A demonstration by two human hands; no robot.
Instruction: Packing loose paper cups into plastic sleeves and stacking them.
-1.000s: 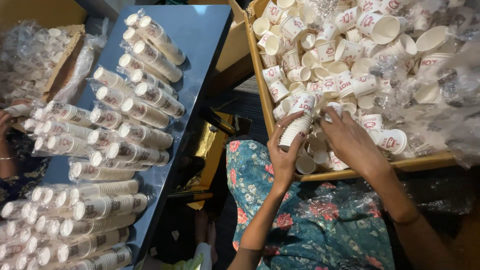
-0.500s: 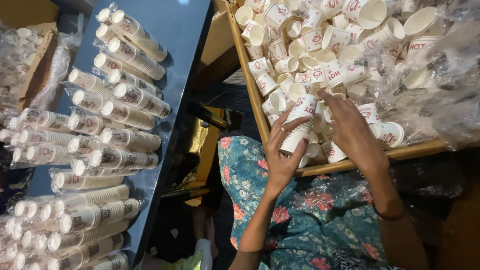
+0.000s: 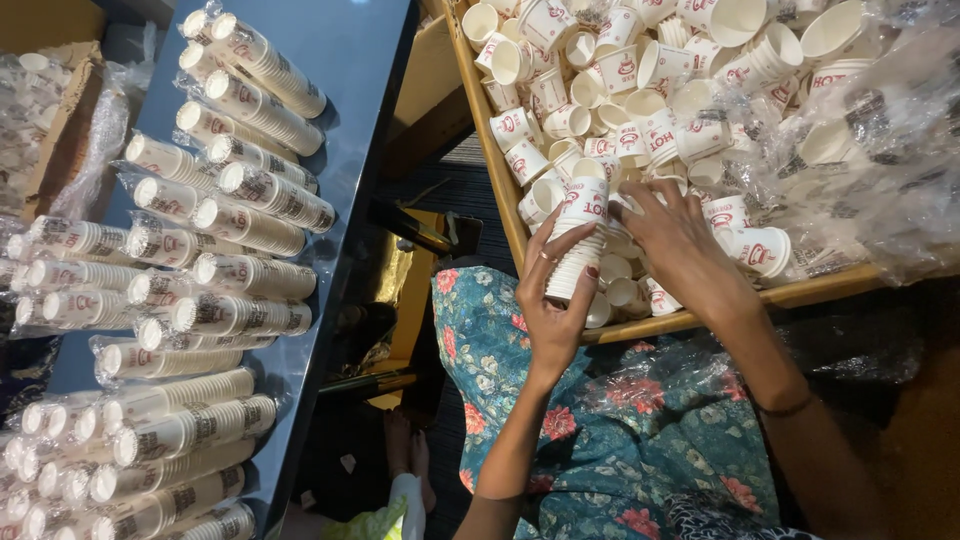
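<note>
Head: left hand (image 3: 553, 305) grip clasps cup stack (image 3: 579, 240).

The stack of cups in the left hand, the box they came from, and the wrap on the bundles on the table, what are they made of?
Stack of cups: likely paper, matte white with thin rolled rims. Box: looks like wood or thick board, a plain tan edge; hard to tell which. Wrap: clear thin plastic film, glossy and crinkled over the bundles. The left hand has its grip around the stack.

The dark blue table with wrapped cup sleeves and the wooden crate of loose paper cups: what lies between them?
In the head view, a dark gap down to the floor, and the person's floral-clad lap.
</note>
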